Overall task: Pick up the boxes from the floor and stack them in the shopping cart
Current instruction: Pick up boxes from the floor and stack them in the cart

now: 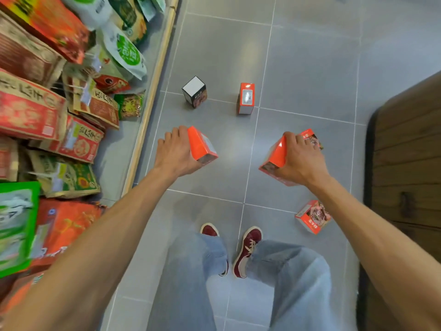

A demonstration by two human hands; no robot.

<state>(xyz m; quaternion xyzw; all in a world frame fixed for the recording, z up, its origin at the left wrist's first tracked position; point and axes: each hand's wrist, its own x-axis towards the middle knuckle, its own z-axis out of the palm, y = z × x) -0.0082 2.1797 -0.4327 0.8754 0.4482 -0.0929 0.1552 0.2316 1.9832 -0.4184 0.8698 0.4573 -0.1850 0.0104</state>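
Down the left side runs a low open shelf [59, 91] crowded with red, green and brown snack bags. Their large printed characters are too blurred to read. On the right, a dark wooden panelled fixture [405, 151] juts into the aisle. Between the two lies grey tiled floor [298, 68], where the person stands in maroon lace-up shoes [248, 249] and pale blue jeans [298, 283].

The left hand [175, 151] has its fingers wrapped over the top of a small orange cardboard box [201, 148], held above the floor. Its long axis slants down towards the right. The right hand [301, 158] grips a second orange cardboard box with a food photo [276, 154], its long axis slanting down towards the left.

Three more boxes are on the tiles. A dark box with a plain white top [194, 91] stands on end near the shelf edge. To its right, well apart, an orange box bearing a white barcode label [246, 98] also stands upright. An orange box showing a food picture and red characters [312, 217] sits just beside the right forearm, near the wooden fixture. I cannot read its writing.
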